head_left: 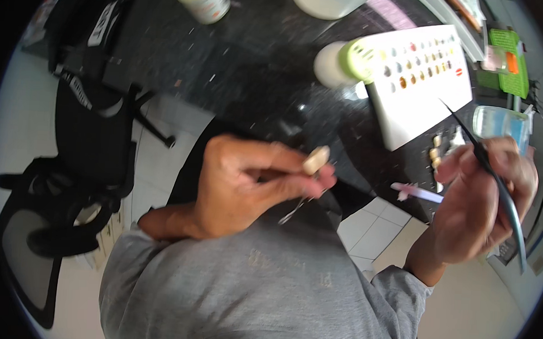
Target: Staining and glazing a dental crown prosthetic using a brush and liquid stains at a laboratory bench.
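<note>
My left hand pinches a small cream, tooth-like piece between thumb and fingertips, in front of my chest. From beneath those fingers a thin metal loop sticks out; whether it joins the piece I cannot tell. At the right, my right hand grips a slender brush with a blue-grey handle, its fine dark tip pointing up and left toward the white palette. Rows of small coloured dabs or spots cover the palette's far part. Brush and cream piece are well apart.
A black worktop with scattered specks lies ahead. On it stand a bottle, a green-and-white rounded object and a clear container with blue. Several small cream pieces and a pinkish stick lie near my right hand. An office chair is at left.
</note>
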### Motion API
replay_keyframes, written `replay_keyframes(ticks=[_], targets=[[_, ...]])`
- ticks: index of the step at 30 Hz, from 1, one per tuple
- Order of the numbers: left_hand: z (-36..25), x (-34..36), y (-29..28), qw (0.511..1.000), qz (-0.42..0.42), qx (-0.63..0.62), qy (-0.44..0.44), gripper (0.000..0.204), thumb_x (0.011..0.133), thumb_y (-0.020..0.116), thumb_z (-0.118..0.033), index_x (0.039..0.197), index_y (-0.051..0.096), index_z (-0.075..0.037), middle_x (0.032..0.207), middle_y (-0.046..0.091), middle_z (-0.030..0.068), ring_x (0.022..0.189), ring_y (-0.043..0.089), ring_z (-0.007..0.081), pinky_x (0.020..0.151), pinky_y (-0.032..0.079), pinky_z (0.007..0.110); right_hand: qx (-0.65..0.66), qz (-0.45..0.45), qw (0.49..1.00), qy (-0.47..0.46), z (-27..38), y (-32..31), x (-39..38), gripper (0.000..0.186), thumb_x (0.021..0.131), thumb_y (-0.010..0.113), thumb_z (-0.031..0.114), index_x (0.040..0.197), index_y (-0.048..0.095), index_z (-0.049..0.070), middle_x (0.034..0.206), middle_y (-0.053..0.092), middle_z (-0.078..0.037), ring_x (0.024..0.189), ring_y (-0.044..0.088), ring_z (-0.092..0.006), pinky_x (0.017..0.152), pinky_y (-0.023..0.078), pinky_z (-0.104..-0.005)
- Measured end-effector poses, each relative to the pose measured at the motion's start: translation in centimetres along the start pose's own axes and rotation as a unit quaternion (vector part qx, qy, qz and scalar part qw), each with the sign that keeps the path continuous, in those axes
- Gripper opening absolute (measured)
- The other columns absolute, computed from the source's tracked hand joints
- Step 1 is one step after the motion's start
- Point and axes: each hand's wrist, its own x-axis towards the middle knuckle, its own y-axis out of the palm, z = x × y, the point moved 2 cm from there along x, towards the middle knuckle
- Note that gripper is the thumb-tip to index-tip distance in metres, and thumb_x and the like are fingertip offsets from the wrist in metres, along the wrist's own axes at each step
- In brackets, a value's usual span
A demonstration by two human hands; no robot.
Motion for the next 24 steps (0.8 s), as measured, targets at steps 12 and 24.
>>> replay_keyframes(ticks=[12, 24], targets=[[0.6, -0.4, 0.5, 0.999, -0.034, -0.012, 0.007, 0.013, 0.077, 0.066, 0.001, 0.088, 0.064, 0.007, 0.084, 0.066, 0.0157, 0.078, 0.065, 0.0167, 0.071, 0.055, 0.025, 0.056, -0.011, 0.993, -0.101, -1.0, 4.8, -4.7, 0.024, 0.058, 0.066, -0.007, 0.08, 0.055, -0.005, 0.066, 0.06, -0.016, 0.052, 0.06, -0.0183, 0.043, 0.048, -0.0243], [0.5, -0.5, 0.6, 0.999, -0.036, -0.003, 0.016, 0.011, 0.078, 0.065, 0.001, 0.086, 0.064, 0.007, 0.084, 0.066, 0.0158, 0.076, 0.064, 0.0155, 0.069, 0.055, 0.024, 0.007, 0.088, 0.99, -0.109, -0.4, 4.3, -4.6, 0.016, 0.076, 0.054, -0.001, 0.088, 0.045, -0.005, 0.072, 0.055, -0.014, 0.06, 0.059, -0.0186, 0.053, 0.047, -0.0246]])
